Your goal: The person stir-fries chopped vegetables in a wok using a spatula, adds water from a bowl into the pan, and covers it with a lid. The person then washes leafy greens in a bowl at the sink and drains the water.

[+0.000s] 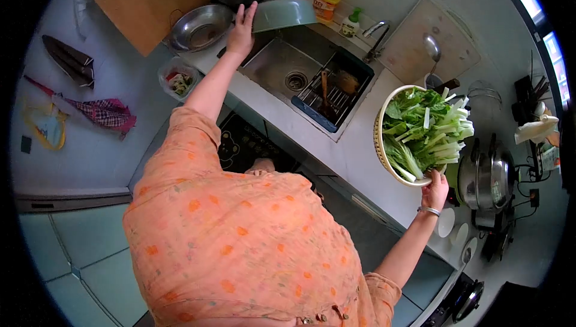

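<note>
My left hand [241, 32] grips the rim of a pale green basin [284, 15], which is tilted above the back left of the sink [270, 63]. On the right, my right hand [434, 190] holds the near rim of a cream basket [379, 138] full of cut leafy greens [423, 129] with white stalks. The basket is at the counter's right part, beside the sink. A dark drying rack [312, 98] with a wooden-handled brush or utensil [325, 90] sits across the sink's right side.
A metal bowl [201, 27] and a clear container of scraps [179, 80] are at the left. Soap bottles [350, 24], a faucet [377, 40] and a cutting board [429, 42] stand behind. Steel pots [493, 177] and small white bowls [445, 223] are at the right.
</note>
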{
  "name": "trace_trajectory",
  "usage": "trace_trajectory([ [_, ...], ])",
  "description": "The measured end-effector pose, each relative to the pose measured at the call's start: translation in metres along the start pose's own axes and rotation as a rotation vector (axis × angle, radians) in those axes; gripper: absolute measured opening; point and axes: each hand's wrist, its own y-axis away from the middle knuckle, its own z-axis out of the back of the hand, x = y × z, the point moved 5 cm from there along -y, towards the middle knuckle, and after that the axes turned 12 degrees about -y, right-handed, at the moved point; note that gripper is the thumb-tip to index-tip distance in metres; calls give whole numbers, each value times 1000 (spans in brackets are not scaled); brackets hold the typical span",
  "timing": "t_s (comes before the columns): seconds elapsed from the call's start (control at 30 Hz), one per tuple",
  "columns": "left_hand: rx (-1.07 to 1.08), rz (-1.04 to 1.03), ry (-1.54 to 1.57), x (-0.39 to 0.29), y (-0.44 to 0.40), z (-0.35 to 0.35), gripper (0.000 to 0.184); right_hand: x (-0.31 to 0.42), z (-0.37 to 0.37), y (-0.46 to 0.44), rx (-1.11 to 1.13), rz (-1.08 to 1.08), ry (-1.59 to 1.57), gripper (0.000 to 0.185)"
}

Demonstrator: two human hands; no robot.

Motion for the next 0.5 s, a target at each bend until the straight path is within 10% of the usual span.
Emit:
trace_trajectory([
  [0.2, -167, 170, 267, -12, 32, -22, 71, 1, -6, 7, -56, 24, 35, 11],
  [0.33, 976, 602, 1229, -103, 121, -95, 55, 1, -8, 8, -71, 25, 57, 13],
  [0.5, 1340, 590, 1265, -260, 191, -61, 69, 0, -2, 10, -170, -18, 115, 14],
])
